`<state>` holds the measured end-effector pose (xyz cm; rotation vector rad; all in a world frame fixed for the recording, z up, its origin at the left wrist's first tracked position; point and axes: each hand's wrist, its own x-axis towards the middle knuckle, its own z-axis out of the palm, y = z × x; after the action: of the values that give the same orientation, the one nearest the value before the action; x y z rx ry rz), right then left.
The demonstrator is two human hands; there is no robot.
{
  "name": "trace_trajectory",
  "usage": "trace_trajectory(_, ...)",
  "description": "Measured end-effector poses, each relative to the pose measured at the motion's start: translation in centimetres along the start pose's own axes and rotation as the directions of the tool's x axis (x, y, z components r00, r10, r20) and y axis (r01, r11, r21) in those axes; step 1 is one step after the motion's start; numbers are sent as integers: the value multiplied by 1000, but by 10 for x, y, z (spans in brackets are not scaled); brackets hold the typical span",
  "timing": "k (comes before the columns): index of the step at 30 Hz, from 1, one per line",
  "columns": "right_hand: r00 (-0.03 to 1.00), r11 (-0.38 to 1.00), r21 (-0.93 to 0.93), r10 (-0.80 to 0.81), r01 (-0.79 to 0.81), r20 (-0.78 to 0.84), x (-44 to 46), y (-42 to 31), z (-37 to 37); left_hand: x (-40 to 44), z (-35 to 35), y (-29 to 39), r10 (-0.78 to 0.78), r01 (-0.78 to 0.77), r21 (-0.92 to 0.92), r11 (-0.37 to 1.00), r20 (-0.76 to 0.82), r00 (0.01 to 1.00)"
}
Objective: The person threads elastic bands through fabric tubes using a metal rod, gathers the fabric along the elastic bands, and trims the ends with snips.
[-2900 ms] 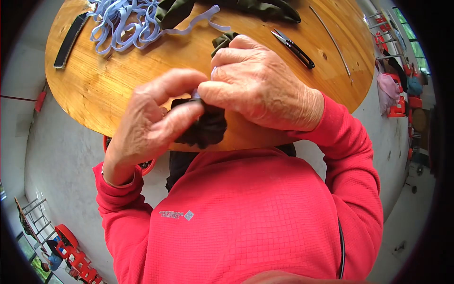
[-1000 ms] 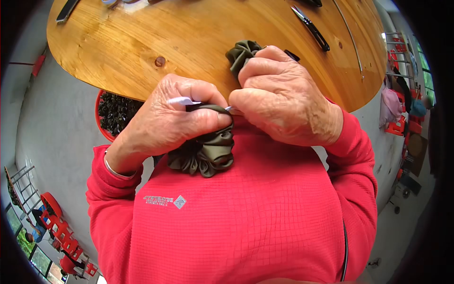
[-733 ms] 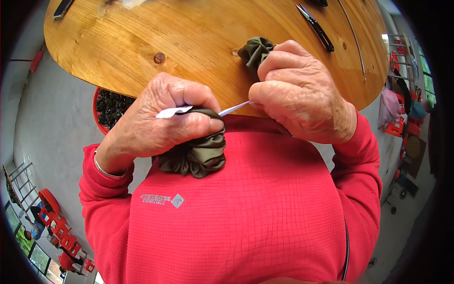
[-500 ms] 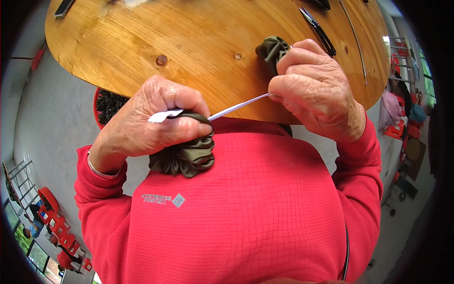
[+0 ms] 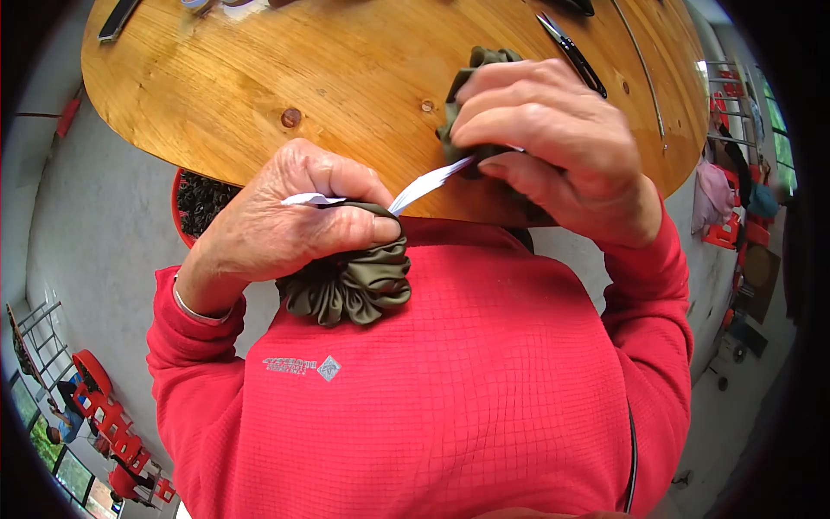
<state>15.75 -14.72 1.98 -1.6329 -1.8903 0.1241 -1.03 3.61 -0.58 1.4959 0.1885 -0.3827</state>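
Observation:
My left hand (image 5: 298, 212) pinches a gathered olive-green satin scrunchie (image 5: 350, 290) between thumb and fingers. A short white elastic end sticks out above its thumb. From this pinch a white elastic band (image 5: 424, 186) runs slack and slightly spread toward my right hand (image 5: 549, 138). There, curled, partly blurred fingers lie over a second olive satin bunch (image 5: 480, 65), and the band meets dark cloth near the thumb. Whether both bunches are one piece is hidden.
Black-handled thread snips (image 5: 571, 54) and a thin metal rod (image 5: 641, 73) lie on the wooden table (image 5: 346, 86). A dark object (image 5: 118, 19) rests at its far left edge. Below the table's left edge stands a red-rimmed container (image 5: 177, 212) of dark pieces.
My right hand has shifted slightly left and up, its fingers moving over the olive bunch. The elastic, taut and narrow before, now looks slacker and wider. My left hand keeps its pinch.

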Motion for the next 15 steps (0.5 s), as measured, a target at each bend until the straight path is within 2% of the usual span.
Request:
trace_trajectory(3, 997, 998, 10, 58, -58, -57, -2, -19, -13, 1, 3, 0, -3, 3, 10, 1000, 4, 1000)
trace_trajectory(6, 991, 981, 150, 129, -122, -38, -7, -30, 3, 4, 5, 6, 31, -32, 103, 994, 11, 999)
trace_trajectory(10, 978, 973, 124, 203, -195, -49, -8, -24, 31, 5, 9, 9, 0, -2, 124, 992, 17, 1000)
trace_trajectory(13, 964, 961, 153, 207, -233, 167, -8, -20, 28, 6, 12, 7, 8, -8, 136, 991, -6, 1000)
trace_trajectory(15, 980, 952, 235, 182, -197, 83, -7, -20, 31, 8, 11, 6, 32, -33, 153, 988, 7, 999)
